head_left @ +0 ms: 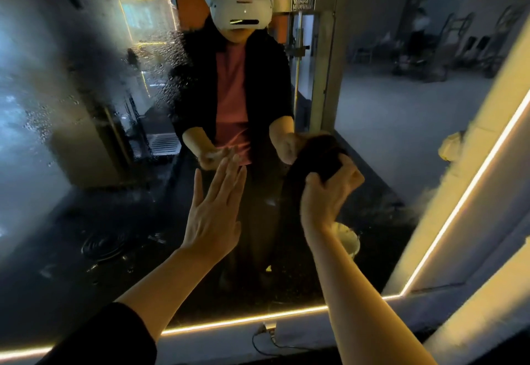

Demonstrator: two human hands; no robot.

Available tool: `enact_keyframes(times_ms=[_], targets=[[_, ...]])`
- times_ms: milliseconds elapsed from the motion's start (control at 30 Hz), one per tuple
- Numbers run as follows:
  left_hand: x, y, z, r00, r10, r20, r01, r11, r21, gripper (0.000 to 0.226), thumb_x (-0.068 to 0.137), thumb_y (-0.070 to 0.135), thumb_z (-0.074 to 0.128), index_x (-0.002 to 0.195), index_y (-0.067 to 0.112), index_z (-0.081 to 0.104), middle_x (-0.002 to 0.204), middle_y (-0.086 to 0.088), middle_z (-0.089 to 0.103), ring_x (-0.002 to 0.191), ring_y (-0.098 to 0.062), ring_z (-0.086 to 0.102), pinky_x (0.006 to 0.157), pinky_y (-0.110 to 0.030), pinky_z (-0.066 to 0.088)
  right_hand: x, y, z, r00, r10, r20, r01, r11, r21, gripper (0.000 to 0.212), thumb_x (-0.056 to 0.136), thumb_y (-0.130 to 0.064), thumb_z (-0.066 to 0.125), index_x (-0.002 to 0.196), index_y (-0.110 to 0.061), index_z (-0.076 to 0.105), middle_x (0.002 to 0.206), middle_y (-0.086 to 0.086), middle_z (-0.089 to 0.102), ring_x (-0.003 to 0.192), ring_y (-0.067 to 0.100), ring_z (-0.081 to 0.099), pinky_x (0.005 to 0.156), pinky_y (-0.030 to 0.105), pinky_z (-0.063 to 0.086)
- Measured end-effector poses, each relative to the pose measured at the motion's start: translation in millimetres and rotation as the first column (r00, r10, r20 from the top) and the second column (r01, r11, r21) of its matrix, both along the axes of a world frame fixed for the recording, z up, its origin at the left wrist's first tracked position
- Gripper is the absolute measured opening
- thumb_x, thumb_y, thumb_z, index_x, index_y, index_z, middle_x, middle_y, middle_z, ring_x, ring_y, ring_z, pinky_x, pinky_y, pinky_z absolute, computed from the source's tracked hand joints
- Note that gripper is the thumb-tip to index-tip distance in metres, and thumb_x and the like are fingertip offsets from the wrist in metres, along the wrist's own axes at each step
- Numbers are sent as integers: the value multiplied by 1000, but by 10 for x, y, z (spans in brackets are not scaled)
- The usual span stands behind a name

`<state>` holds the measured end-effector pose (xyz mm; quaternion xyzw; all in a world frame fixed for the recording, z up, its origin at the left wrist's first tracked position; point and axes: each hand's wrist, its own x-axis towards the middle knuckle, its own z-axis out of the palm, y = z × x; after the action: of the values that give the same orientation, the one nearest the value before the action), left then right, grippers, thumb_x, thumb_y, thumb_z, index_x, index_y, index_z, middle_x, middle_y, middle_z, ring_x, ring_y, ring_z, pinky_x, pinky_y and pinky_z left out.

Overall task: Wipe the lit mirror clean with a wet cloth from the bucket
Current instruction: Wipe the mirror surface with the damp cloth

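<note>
Head view shows one large mirror (100, 141) with a glowing light strip (243, 320) along its near and right edges. Two bare hands reach toward the glass. Left hand (213, 212) is flat, its fingers straight and close together, the fingertips at the glass or just before it; I cannot tell if they touch. Right hand (327, 192) has its fingers curled tight around one dark cloth (324, 155), held against the mirror to the right of the middle. Many water drops (160, 58) and streaks cover the left part of the glass. In the reflection stand a person with a white headset (238, 3), a metal post (324, 63) and one pale round object (348, 240) low down. One thin cable (263, 341) lies below the near edge.
</note>
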<state>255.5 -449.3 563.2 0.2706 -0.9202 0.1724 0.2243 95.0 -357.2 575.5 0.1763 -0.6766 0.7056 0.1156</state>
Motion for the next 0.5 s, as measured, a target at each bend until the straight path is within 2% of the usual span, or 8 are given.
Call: enact_keyframes(times_ms=[67, 133, 200, 267, 367, 433, 500], targets=[[-47, 13, 36, 1000, -20, 7, 20, 1000, -20, 114, 67, 23, 82, 156, 6, 13, 164, -12, 1, 152, -27, -2, 119, -59, 0, 213, -145, -95, 977, 126, -171, -101, 984, 149, 55, 78, 15, 58, 125, -12, 49, 137, 6, 32, 122, 10, 42, 90, 2, 41], [-76, 15, 71, 999, -29, 18, 30, 998, -50, 113, 66, 22, 82, 155, 5, 15, 164, -12, 1, 152, -27, -1, 119, -60, 6, 344, -232, -280, 934, 213, -287, -144, 959, 244, 49, 80, 12, 61, 120, -13, 55, 135, 4, 37, 124, 17, 45, 100, 22, 46], [-88, 0, 107, 999, -40, 22, 42, 996, -77, 113, 65, 22, 83, 155, 5, 17, 164, -13, 3, 152, -27, 0, 118, -61, 9, 289, -172, -380, 957, 137, -254, -85, 975, 205, 41, 82, 9, 63, 118, -10, 59, 129, 6, 45, 119, 21, 52, 100, 34, 50], [-91, -24, 142, 998, -58, 24, 60, 993, -98, 114, 64, 23, 84, 155, 4, 18, 164, -15, 4, 152, -28, 0, 118, -62, 12, 68, -40, -408, 990, -48, -135, 62, 993, 101, 35, 84, 6, 64, 117, -5, 61, 124, 11, 55, 115, 23, 57, 100, 37, 51], [-126, -36, 158, 995, -77, 55, 84, 988, -127, 114, 62, 24, 85, 154, 3, 21, 164, -15, 6, 152, -28, 2, 117, -63, 13, -259, 119, -332, 962, -268, -44, 268, 963, 3, 35, 89, 0, 62, 124, -3, 56, 116, 12, 66, 110, 26, 65, 97, 39, 52], [-204, -16, 148, 992, -91, 88, 104, 983, -152, 111, 64, 25, 84, 154, 3, 22, 164, -15, 6, 152, -28, 1, 117, -64, 13, -227, 93, -258, 959, -223, -177, 234, 971, 46, 32, 90, -7, 58, 122, -6, 56, 113, 10, 67, 104, 23, 66, 87, 32, 54], [-313, 27, 145, 987, -106, 121, 126, 977, -172, 106, 68, 24, 80, 154, 4, 22, 164, -14, 3, 152, -28, 1, 117, -64, 12, -89, 6, -286, 932, -79, -353, 154, 969, 192, 29, 88, -10, 57, 116, -8, 61, 112, 10, 65, 97, 22, 65, 78, 25, 46]])
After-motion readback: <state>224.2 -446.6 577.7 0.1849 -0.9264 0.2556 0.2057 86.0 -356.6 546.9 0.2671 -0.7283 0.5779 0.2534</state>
